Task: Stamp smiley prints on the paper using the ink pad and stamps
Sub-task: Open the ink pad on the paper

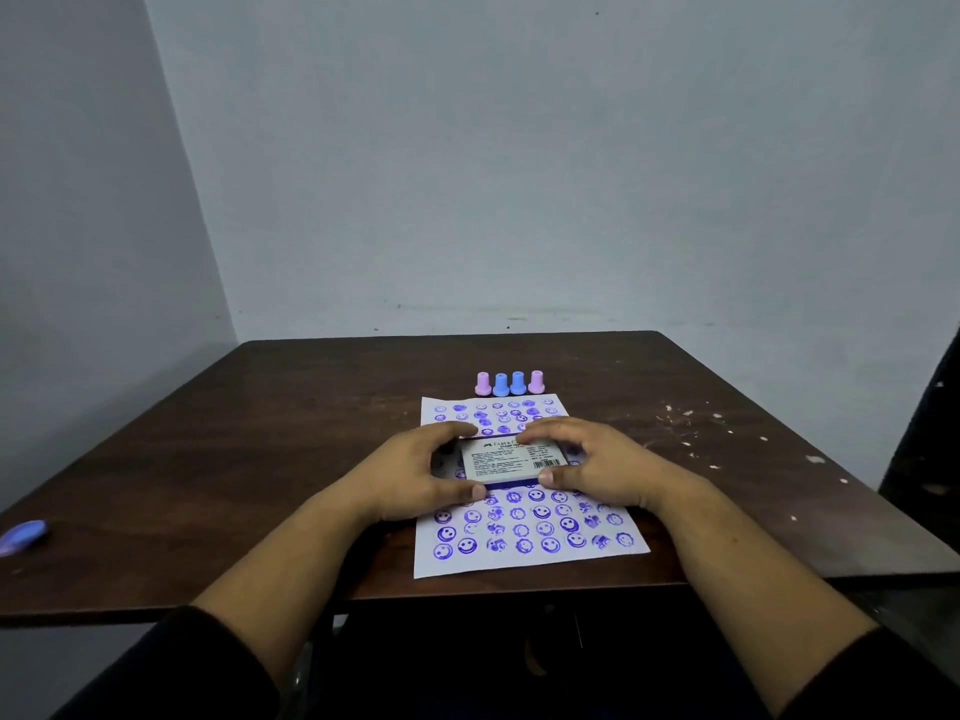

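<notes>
A white sheet of paper (530, 553) covered with rows of purple smiley prints lies on the dark wooden table (260, 433). Over the sheet's middle sits the closed ink pad box (511, 459), its white label facing up. My left hand (415, 475) grips its left end, thumb on the near edge and fingers on the far edge. My right hand (602, 465) grips the right end the same way. Beyond the paper's far edge several stamps stand upright in a row: pink (483, 384), blue (501, 385), blue (518, 383), pink (536, 381).
A purple-blue oval object (23, 535) lies near the table's left edge. White flecks (696, 433) dot the right part of the tabletop. Grey walls meet in a corner behind the table. A dark shape (930, 433) stands at the far right.
</notes>
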`<control>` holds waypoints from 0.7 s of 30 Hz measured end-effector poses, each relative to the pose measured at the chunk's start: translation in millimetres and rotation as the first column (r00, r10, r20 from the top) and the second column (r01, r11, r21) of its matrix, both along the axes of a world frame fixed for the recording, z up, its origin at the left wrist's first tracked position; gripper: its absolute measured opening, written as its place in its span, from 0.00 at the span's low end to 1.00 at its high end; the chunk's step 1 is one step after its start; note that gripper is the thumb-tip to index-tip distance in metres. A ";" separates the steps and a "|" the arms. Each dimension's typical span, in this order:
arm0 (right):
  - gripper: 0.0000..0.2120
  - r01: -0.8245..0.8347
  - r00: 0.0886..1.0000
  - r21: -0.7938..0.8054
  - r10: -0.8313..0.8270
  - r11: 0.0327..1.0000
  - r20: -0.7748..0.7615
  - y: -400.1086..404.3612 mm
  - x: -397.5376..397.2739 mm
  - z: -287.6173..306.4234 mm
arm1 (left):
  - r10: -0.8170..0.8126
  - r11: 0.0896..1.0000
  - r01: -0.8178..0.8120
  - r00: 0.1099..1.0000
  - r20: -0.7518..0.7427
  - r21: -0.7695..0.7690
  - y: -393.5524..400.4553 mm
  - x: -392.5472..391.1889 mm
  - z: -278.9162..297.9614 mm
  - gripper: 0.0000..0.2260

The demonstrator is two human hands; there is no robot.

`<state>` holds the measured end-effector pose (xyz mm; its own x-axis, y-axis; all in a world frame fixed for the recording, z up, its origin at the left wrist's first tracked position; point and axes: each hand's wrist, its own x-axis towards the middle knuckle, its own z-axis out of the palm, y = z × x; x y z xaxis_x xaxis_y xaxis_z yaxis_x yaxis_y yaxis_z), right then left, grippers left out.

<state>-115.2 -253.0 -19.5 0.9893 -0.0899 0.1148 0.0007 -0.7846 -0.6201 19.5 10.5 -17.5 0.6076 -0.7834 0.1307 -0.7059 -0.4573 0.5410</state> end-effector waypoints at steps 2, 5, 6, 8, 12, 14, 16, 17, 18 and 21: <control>0.23 -0.002 1.000 0.002 0.002 1.000 0.002 0.9 -0.3 0.4 | 0.012 1.000 -0.013 1.000 -0.017 -0.021 1.0 1.7 -1.0 0.39; 0.23 -0.003 1.000 0.026 0.003 1.000 0.001 1.7 -0.1 0.1 | 0.020 1.000 -0.019 0.999 0.026 -0.022 1.1 1.9 -1.7 0.40; 0.23 -0.001 1.000 0.034 0.001 0.999 0.002 1.7 -0.2 -0.1 | 0.019 1.000 -0.018 0.999 0.034 -0.022 1.3 1.9 -1.9 0.41; 0.23 -0.003 1.000 0.044 0.003 0.999 0.002 2.3 -0.8 0.2 | 0.013 1.000 -0.012 1.000 0.024 -0.025 1.6 2.8 -2.2 0.41; 0.22 -0.014 1.000 0.072 0.013 0.997 0.005 3.6 -2.3 1.4 | 0.008 1.000 -0.008 1.000 -0.006 -0.027 2.8 4.6 -2.2 0.42; 0.22 -0.017 1.000 0.093 0.017 0.996 0.004 4.1 -2.4 2.3 | 0.008 1.000 -0.009 1.000 -0.017 -0.028 3.0 5.7 -2.5 0.41; 0.21 -0.022 1.000 0.104 0.022 0.994 0.010 4.6 -2.3 2.6 | 0.005 1.000 -0.006 1.000 -0.015 -0.029 3.2 6.0 -2.3 0.40; 0.21 -0.026 1.000 0.105 0.024 0.994 0.017 4.5 -2.0 2.5 | 0.003 1.000 -0.003 1.000 -0.013 -0.030 3.2 6.1 -2.5 0.40; 0.20 -0.029 0.999 0.106 0.027 0.994 0.025 4.3 -1.7 2.3 | 0.002 0.999 -0.002 1.000 -0.011 -0.032 3.2 6.4 -3.0 0.40; 0.15 -0.029 0.999 0.158 0.022 0.987 0.044 3.6 -1.1 1.3 | 0.007 0.999 -0.007 1.000 -0.017 -0.038 3.0 7.4 -3.9 0.41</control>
<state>-116.3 -249.4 -18.2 0.9861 -0.0852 0.1427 0.0481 -0.6757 -0.7356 26.9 13.5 -21.4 0.6154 -0.7738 0.1498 -0.6934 -0.4411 0.5698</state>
